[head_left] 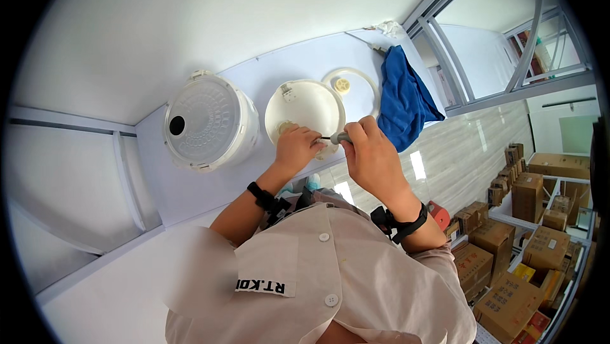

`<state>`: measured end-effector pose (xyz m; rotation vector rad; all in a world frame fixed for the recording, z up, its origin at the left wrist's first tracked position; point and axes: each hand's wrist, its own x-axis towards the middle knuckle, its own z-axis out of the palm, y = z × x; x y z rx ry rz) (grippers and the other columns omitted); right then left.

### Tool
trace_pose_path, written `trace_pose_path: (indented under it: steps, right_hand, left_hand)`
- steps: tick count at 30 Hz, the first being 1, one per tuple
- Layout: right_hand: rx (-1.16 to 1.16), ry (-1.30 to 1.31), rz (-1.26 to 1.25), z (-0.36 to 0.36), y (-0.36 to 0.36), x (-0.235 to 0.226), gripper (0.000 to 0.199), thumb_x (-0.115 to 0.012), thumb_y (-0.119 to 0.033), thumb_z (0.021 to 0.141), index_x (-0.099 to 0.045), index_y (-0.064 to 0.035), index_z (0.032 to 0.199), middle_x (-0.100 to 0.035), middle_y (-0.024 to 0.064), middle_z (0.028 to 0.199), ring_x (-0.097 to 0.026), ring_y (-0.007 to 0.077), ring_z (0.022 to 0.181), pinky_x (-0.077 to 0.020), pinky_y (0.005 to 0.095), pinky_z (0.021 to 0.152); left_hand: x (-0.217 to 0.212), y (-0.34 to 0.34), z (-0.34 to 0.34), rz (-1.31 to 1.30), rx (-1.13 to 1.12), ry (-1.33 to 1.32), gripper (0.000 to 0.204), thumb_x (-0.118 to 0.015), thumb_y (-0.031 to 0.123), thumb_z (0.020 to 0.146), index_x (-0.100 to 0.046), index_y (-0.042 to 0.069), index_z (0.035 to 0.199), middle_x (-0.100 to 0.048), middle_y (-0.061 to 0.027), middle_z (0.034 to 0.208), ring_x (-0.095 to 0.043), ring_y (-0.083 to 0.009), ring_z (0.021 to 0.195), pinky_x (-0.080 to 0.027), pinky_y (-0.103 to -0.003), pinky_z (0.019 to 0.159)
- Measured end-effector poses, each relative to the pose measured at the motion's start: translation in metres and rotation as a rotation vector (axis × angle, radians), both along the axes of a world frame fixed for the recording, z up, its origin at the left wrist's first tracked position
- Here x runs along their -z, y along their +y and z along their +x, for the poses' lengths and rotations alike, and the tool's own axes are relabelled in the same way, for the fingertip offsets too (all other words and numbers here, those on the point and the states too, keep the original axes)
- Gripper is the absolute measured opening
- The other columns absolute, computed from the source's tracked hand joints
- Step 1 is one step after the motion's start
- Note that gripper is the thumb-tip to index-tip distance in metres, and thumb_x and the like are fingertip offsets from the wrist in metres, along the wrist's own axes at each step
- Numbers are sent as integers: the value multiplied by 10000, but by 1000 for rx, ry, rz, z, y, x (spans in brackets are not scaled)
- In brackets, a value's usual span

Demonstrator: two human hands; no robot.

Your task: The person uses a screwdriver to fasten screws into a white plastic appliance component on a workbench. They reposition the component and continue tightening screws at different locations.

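Observation:
A round white dish-like lid (311,104) lies on the narrow white table (254,64) in front of me, with a small fitting on its far edge. My left hand (295,150) grips its near edge, fingers bent close together. In my right hand (375,156) is a screwdriver (340,137) with a grey handle. Its dark shaft points left to the lid's near rim, beside my left fingertips. The tip and whatever it meets are hidden by those fingers.
Left of the lid stands a white tub (244,125) with a translucent top. A white ring (372,81), a cream round cap (342,85) and a blue cloth (406,99) lie to the right. Another tool (379,48) touches the cloth. Cardboard boxes (495,242) fill shelves at right.

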<state>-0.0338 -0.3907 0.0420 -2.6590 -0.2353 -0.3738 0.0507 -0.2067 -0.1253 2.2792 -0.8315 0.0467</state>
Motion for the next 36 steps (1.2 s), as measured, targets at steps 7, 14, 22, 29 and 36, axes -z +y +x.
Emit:
trace_pose_path:
  steps: [7,14,22,29,36]
  right_hand:
    - [-64,66,191,0,-3,1,298,-754,-64,920,-619,-50,1186,-673,140,1078,-712,382,886,-583,452,720]
    - [-73,-4,171,4,-4,3,285,-767,-57,903,-640,-48,1158,-682,143,1039,-709,380,865,-576,453,715]
    - [-117,-28,202,7,-9,4,301,-778,-58,891,-659,-44,1167,-709,141,1057,-715,378,878,-574,450,736]
    - [-242,-118,13,6,-10,4,389,-796,-72,845,-679,-88,1216,-706,102,1132,-718,335,932,-575,425,800]
    - [-210,-119,-19,2,-15,9,450,-806,-66,815,-681,-112,1245,-707,95,1138,-715,316,963,-568,422,805]
  left_hand:
    - [8,11,3,-43,9,20,209,-851,276,845,-827,98,952,-783,-72,894,-708,-307,859,-563,-440,827]
    - [2,15,3,-54,60,17,160,-830,235,866,-792,83,902,-766,-88,919,-707,-320,907,-568,-449,858]
    - [3,28,3,-11,186,0,89,-789,190,865,-799,102,866,-719,-51,933,-697,-292,953,-562,-443,876]
    - [2,19,2,23,139,-25,54,-769,147,868,-787,101,890,-731,-47,948,-694,-291,932,-554,-457,873]
    - [1,10,5,-60,29,127,80,-747,127,924,-758,65,974,-781,-114,921,-751,-327,866,-587,-447,786]
